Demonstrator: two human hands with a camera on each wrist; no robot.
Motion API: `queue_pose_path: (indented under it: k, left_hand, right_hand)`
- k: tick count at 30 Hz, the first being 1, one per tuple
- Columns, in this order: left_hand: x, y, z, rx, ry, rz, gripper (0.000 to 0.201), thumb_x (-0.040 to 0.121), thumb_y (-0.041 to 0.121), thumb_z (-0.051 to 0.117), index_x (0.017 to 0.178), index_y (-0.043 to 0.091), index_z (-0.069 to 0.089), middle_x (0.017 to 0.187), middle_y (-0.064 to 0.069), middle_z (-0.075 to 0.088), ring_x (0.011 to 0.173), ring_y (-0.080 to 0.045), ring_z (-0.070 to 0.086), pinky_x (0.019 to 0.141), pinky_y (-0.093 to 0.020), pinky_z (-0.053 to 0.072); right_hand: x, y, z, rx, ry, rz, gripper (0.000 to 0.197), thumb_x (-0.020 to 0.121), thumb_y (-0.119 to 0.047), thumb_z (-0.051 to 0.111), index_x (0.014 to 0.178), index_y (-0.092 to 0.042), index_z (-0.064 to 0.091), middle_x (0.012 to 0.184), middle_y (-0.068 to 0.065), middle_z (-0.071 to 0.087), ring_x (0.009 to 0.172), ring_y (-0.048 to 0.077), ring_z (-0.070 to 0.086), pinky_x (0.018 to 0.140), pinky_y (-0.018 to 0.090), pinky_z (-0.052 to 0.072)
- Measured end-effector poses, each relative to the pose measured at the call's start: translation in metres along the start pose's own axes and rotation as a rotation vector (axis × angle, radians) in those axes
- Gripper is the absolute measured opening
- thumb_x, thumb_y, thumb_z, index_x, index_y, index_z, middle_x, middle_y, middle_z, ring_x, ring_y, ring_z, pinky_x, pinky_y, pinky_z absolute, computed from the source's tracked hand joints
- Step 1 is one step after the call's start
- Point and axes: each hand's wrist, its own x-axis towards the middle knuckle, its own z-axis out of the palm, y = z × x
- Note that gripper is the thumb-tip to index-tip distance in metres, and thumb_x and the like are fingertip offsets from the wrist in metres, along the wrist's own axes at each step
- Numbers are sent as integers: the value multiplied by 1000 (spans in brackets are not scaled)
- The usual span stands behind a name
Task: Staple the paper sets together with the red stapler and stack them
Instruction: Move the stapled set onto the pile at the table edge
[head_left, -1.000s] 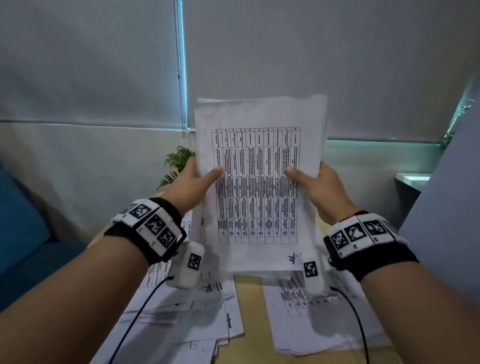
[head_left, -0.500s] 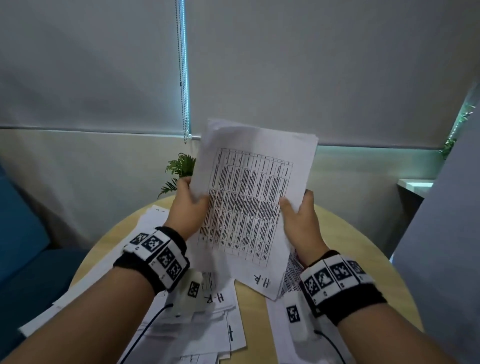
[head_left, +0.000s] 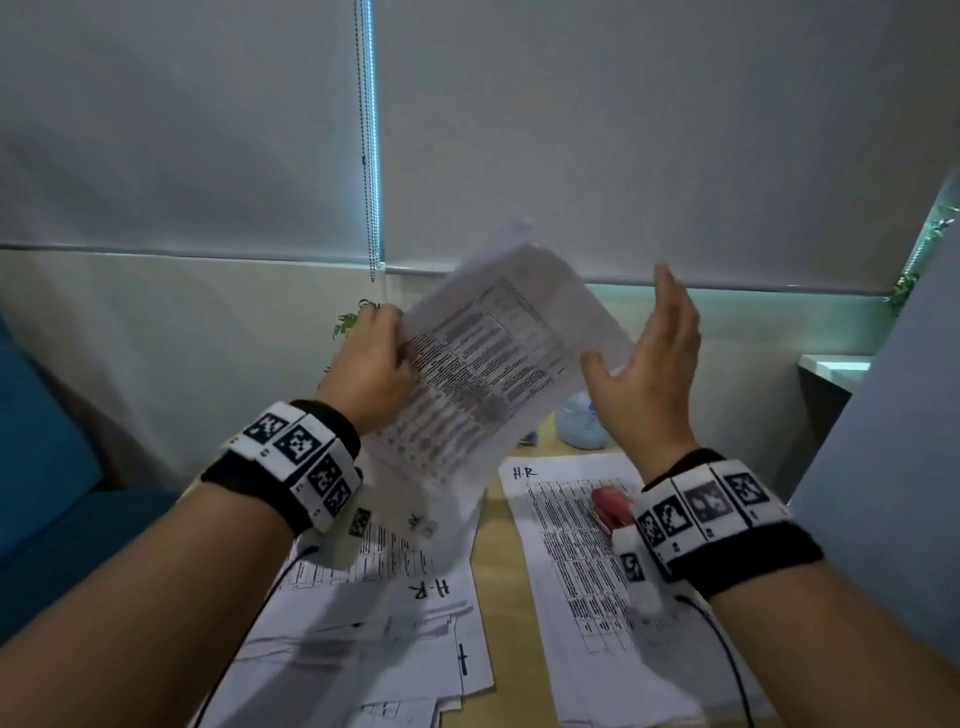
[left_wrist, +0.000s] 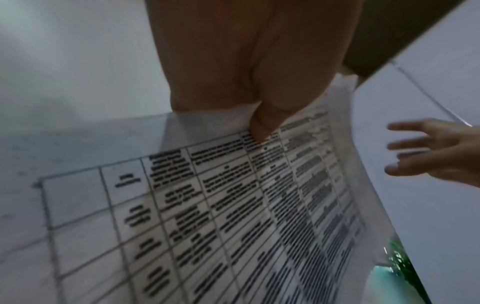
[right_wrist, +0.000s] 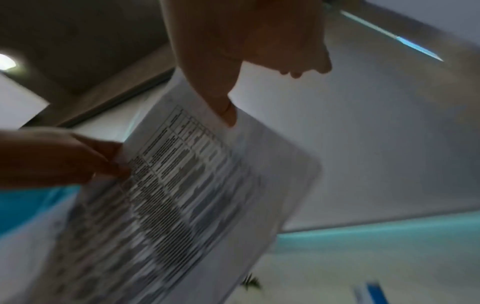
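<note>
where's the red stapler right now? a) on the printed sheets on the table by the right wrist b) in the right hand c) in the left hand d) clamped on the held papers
a: the red stapler lies on the printed sheets on the table, partly hidden behind the right wrist.

hands (head_left: 374, 364): 2 | red stapler (head_left: 613, 509): 1 | potted plant (head_left: 350, 319): 1

White paper set (head_left: 498, 358) printed with black tables; red stapler (head_left: 612, 508) (wristbands (head_left: 291, 462) black-and-white checked).
</note>
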Motion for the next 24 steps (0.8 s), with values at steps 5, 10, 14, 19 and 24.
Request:
queue_pose_path:
  k: [5, 10, 14, 19, 24]
  left_hand:
    - [1, 2, -6, 76, -91, 215, 18, 87, 6, 48, 105, 6, 49, 97, -1, 38, 92, -23, 44, 82, -33, 36]
    - [-20, -25, 3, 300, -25, -118, 50, 86, 42, 58, 130, 25, 42, 141, -3, 35, 131, -24, 31, 114, -51, 4]
    - [-31, -53, -2, -222, 121, -486, 109, 72, 43, 76, 150, 24, 3, 157, -7, 8, 144, -28, 10, 117, -49, 10]
    - [-29, -61, -2, -729, 151, -607, 106, 75, 16, 77, 149, 25, 2, 146, -4, 36, 130, -23, 39, 110, -43, 31]
    - [-47, -66, 17, -578, 64, -698, 57, 84, 6, 58, 132, 14, 30, 119, -8, 51, 98, -25, 51, 84, -35, 44]
  right_hand:
    - [5, -10, -2, 87, -375, 81, 53, 84, -26, 70, 132, -24, 47, 117, 2, 63, 111, 17, 51, 108, 41, 30]
    - [-27, 9, 9, 287, -312, 289, 3, 92, -18, 60, 94, -19, 63, 88, 4, 67, 87, 26, 61, 75, 36, 49]
    - [-38, 21, 8, 439, -263, 433, 5, 92, -24, 62, 96, -27, 59, 95, -6, 66, 95, 22, 63, 87, 42, 52]
    - [-43, 25, 10, 560, -280, 485, 13, 87, -24, 68, 99, -25, 64, 99, -6, 70, 94, 17, 67, 85, 39, 54]
    - [-69, 38, 28, 546, -346, 531, 42, 89, -30, 65, 129, -26, 51, 118, -8, 65, 109, 14, 62, 96, 43, 49]
